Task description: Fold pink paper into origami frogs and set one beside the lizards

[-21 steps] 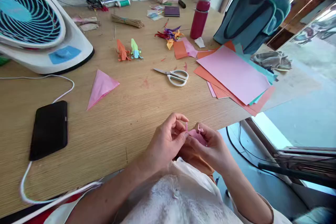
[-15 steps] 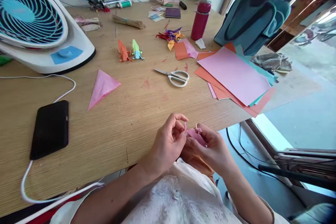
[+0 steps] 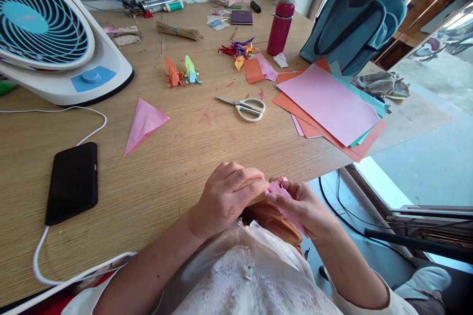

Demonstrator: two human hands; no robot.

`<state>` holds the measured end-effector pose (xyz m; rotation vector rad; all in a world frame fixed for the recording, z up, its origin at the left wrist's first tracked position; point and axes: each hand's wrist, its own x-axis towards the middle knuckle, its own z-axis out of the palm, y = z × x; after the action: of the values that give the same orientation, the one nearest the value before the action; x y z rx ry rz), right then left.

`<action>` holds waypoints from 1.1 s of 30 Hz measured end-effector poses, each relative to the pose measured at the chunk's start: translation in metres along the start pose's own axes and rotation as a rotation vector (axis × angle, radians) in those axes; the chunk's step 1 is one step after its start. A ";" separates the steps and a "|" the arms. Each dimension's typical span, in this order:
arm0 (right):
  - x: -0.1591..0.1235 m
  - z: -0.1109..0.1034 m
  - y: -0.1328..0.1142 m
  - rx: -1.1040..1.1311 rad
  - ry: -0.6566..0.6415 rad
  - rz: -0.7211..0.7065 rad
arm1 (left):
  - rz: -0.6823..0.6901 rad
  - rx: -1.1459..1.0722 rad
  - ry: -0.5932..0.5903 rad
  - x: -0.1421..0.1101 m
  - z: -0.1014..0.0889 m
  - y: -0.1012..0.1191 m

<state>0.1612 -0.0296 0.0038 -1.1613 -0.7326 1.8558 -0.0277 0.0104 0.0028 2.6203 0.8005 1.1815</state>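
A loose white top [image 3: 218, 283] is worn, its front covered with a pale, lace-like pattern. On its midline a small button-like fastening [image 3: 248, 269] is noted, too blurred to be identified with certainty. Just below the near edge of the worktop [image 3: 155, 177], orange-brown cloth [image 3: 271, 220] is seen over the lap, partly covered by the top. The left sleeve [image 3: 86, 298] and the right sleeve [image 3: 399, 309] are also pale, with wide openings placed near the elbows. The left hand [image 3: 231, 194] and right hand [image 3: 303, 206] are bare. A small round spot [image 3: 158, 276] is recorded on the left forearm [image 3: 173, 251].
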 end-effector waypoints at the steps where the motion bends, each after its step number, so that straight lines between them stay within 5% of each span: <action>1: 0.000 0.001 0.000 0.028 -0.011 0.010 | 0.032 0.027 -0.005 0.000 -0.001 -0.001; 20: -0.002 0.007 -0.004 0.145 -0.045 0.021 | 0.106 0.027 0.029 -0.002 0.000 -0.007; 33: 0.000 0.007 0.000 -0.155 0.024 -0.202 | -0.192 -0.221 0.025 0.002 0.005 0.003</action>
<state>0.1550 -0.0304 0.0068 -1.1584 -0.9571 1.6374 -0.0214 0.0092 0.0020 2.3002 0.8510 1.1776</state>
